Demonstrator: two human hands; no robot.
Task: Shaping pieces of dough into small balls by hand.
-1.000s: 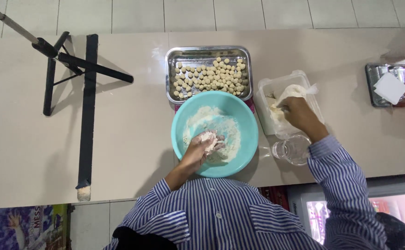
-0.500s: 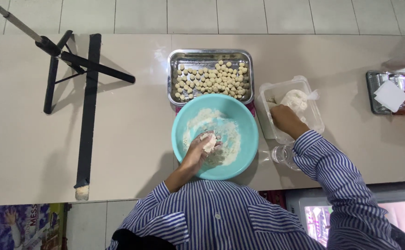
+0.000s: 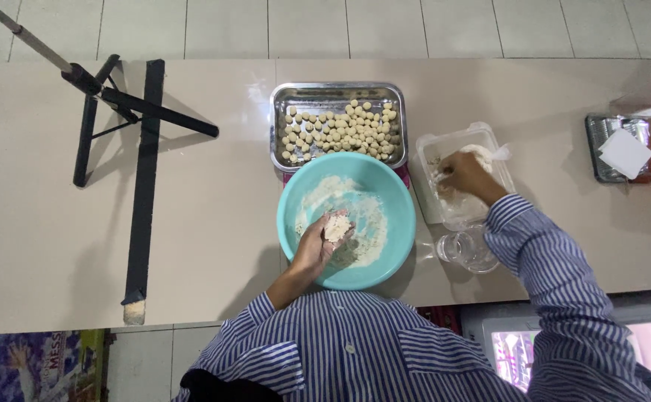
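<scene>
Two hands — left hand (image 3: 324,242) cups dough lump (image 3: 337,226) over teal bowl (image 3: 396,193) | right hand (image 3: 465,173) fingers in plastic tub (image 3: 452,138), grip unclear

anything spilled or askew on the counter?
Nothing stands out. Left hand holds a dough lump over the floured teal bowl; right hand is in the clear tub. No flour visible outside them.

A long beige tabletop (image 3: 191,246) spans the view, glossy enough to throw soft glare, and beyond its far edge lies a floor of pale square tiles (image 3: 385,26) with thin grout lines. Well away to the left stands a black tripod stand (image 3: 143,149), casting a faint shadow. A lit glass-fronted cabinet (image 3: 512,350) shows beneath the near edge.
</scene>
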